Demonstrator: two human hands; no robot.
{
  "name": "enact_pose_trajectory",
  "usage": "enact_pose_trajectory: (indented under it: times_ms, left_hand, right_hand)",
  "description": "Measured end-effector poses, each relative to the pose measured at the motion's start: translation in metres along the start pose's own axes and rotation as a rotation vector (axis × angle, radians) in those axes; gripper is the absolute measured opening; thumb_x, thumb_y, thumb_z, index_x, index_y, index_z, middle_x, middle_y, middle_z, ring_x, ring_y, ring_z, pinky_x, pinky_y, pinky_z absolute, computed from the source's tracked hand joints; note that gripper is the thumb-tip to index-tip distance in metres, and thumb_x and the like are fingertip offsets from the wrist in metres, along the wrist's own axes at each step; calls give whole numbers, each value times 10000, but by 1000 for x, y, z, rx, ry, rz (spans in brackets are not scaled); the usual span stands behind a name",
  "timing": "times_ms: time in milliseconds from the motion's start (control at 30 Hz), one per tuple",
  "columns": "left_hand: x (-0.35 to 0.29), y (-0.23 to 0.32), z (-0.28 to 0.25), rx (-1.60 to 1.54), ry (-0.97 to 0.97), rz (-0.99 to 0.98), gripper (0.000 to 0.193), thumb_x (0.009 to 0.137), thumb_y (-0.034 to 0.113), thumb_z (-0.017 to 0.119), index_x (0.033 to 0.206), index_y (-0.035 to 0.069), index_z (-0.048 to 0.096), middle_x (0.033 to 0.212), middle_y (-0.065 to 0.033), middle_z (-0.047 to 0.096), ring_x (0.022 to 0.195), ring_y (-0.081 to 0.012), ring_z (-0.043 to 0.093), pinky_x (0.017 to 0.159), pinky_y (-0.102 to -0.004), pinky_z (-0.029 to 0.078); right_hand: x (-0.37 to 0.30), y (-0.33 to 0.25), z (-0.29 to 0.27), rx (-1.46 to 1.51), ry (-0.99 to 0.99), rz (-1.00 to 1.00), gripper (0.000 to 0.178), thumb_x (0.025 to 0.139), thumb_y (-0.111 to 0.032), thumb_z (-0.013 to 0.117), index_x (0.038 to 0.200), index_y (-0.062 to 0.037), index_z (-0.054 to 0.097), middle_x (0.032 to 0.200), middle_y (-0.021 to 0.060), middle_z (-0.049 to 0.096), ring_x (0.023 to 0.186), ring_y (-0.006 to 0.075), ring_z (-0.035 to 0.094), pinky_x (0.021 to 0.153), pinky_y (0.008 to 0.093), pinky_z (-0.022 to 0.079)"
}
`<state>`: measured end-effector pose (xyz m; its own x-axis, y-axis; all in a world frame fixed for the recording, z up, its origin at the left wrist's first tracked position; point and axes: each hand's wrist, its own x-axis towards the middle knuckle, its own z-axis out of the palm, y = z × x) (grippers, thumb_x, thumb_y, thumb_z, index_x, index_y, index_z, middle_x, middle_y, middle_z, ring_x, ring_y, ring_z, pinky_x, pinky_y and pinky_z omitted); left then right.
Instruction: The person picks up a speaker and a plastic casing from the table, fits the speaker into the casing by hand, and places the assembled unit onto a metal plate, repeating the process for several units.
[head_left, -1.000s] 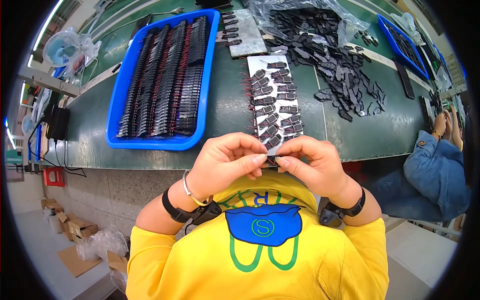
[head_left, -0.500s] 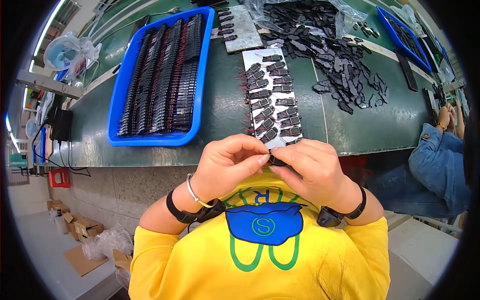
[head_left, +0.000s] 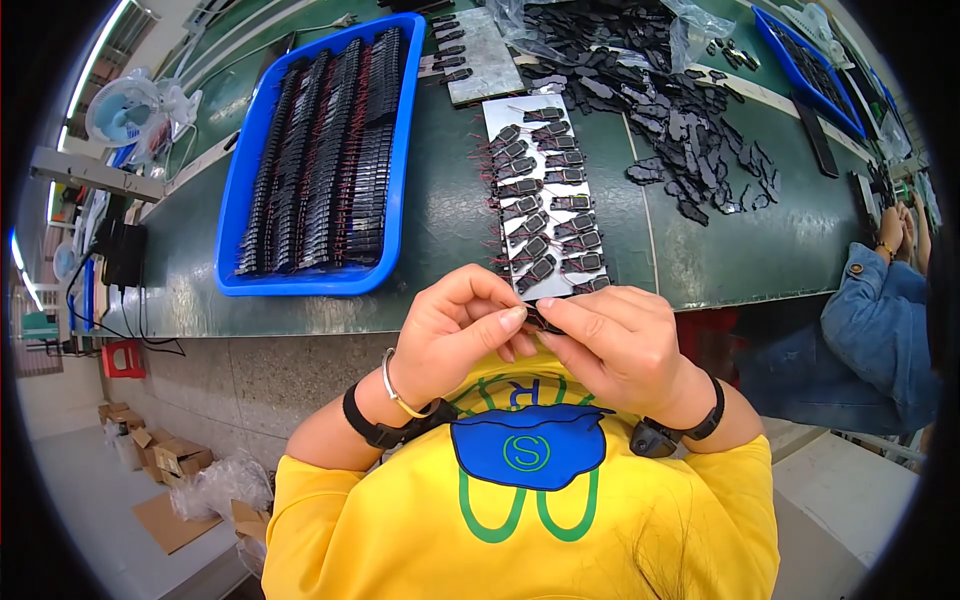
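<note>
Left hand: my left hand is pinched closed on the small black plastic part.
Right hand: my right hand pinches the same part, fingertips meeting.
Part location: above the near edge of the green workbench, just below the grey metal plate of similar pieces.
Left side: blue plastic tray, filled.

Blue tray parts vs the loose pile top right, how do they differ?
Parts in the blue tray stand packed in neat long rows with red wires showing; the loose pile lies scattered flat on the green table, partly on clear plastic, with no red showing. The tray walls its parts in; the pile spreads. Both are small and black.
</note>
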<state>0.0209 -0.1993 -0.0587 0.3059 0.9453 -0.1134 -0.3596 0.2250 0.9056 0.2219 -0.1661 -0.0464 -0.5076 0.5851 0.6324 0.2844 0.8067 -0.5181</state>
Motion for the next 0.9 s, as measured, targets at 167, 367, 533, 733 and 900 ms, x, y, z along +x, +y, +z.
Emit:
enact_pose_trajectory:
  times_ms: [167,367,533,733,900]
  left_hand:
    - [3,-2,-5,-122,-26,-46,65,911,47,534,953,3,511,851,-156,645,735,-211,671,596,-259,540]
    - [6,-3,-7,-273,-64,-116,89,912,70,540,965,2,516,869,-151,645,736,-221,672,576,-254,541]
    - [7,2,-4,-272,-33,-186,140,910,93,560,995,-19,564,870,-138,656,697,-186,663,565,-237,531]
    - [8,11,4,78,42,-212,162,904,111,585,962,-36,620,802,-114,673,625,-126,633,538,-208,503]
    - [8,13,7,140,77,-189,150,899,108,595,922,-34,637,755,-102,679,590,-105,616,498,-189,475]
  right_hand:
    - [1,0,0,1,-8,-24,275,659,-23,733,928,-17,675,744,91,652,578,225,619,502,294,470]
    - [-1,1,-2,-22,-21,-55,264,664,-21,733,924,-28,686,755,78,651,598,216,622,504,289,466]
    - [-1,1,-5,-62,-30,-82,264,661,-17,734,921,-30,685,759,64,645,600,204,610,500,284,451]
    - [-3,4,-4,-115,-14,-122,256,659,-10,734,908,-28,679,756,58,640,587,199,595,500,284,441]
    - [-3,4,-4,-107,-4,-123,283,653,-14,742,925,-20,665,761,66,640,599,209,605,506,289,447]
